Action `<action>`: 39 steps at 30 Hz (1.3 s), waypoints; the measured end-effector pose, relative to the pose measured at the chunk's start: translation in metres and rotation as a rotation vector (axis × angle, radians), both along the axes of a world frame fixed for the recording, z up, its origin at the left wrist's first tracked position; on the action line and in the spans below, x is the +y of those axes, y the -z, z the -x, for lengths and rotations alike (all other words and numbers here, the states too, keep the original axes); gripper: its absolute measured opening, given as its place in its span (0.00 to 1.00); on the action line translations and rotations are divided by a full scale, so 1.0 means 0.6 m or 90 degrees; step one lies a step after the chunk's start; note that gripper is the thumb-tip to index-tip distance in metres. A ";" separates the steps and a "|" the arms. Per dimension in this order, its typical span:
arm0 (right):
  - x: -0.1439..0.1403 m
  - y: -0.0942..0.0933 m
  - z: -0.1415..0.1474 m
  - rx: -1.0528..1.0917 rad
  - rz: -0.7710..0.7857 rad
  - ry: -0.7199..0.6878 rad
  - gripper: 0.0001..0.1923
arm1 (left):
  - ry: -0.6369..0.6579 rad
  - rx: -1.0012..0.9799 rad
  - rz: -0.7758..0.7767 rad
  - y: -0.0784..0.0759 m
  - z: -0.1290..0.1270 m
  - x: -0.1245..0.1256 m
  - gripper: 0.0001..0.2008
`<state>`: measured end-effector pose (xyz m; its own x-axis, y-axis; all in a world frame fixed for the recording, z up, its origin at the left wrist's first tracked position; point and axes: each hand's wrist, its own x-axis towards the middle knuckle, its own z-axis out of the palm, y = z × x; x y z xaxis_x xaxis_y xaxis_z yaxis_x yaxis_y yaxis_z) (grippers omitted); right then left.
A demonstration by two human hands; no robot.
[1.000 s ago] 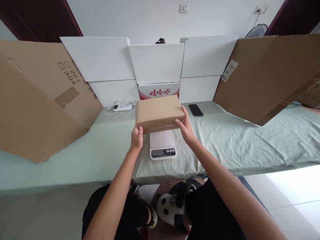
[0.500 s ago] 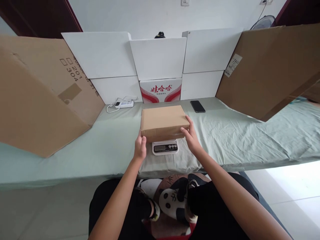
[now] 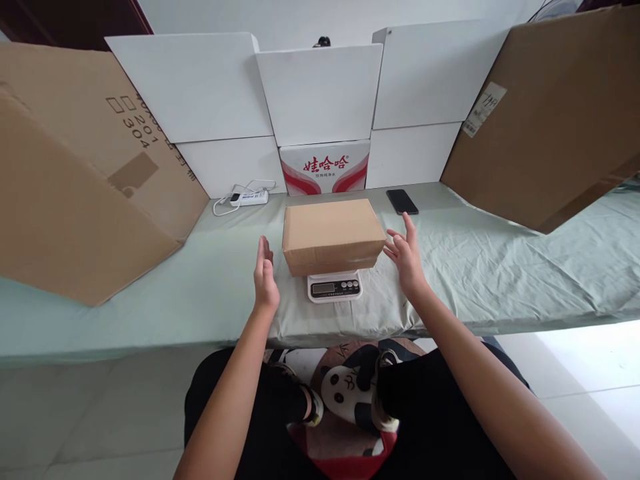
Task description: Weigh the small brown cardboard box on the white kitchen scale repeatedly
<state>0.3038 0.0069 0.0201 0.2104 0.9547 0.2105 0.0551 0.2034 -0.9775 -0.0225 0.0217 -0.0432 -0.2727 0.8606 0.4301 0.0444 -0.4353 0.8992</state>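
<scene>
While resting flat on the small white digital kitchen scale (image 3: 335, 287), closed plain brown cardboard box (image 3: 332, 235) sealed, contents not visible. Left hand (image 3: 265, 279) and right hand (image 3: 407, 258) both spread empty, one each side of box, near but apart from it. Scale platform hidden under box, only display strip showing, reading too small to make out; black phone (image 3: 403, 201) lying behind on pale green sheet (image 3: 500, 267).

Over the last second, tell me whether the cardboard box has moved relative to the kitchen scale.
Yes. The cardboard box came down onto the kitchen scale, covering its platform; only the display strip shows. Left hand and right hand have let go and are open beside it.
</scene>
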 end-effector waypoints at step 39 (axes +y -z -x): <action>-0.012 0.001 0.031 -0.028 0.032 -0.088 0.42 | 0.115 0.082 0.039 0.000 -0.020 -0.015 0.41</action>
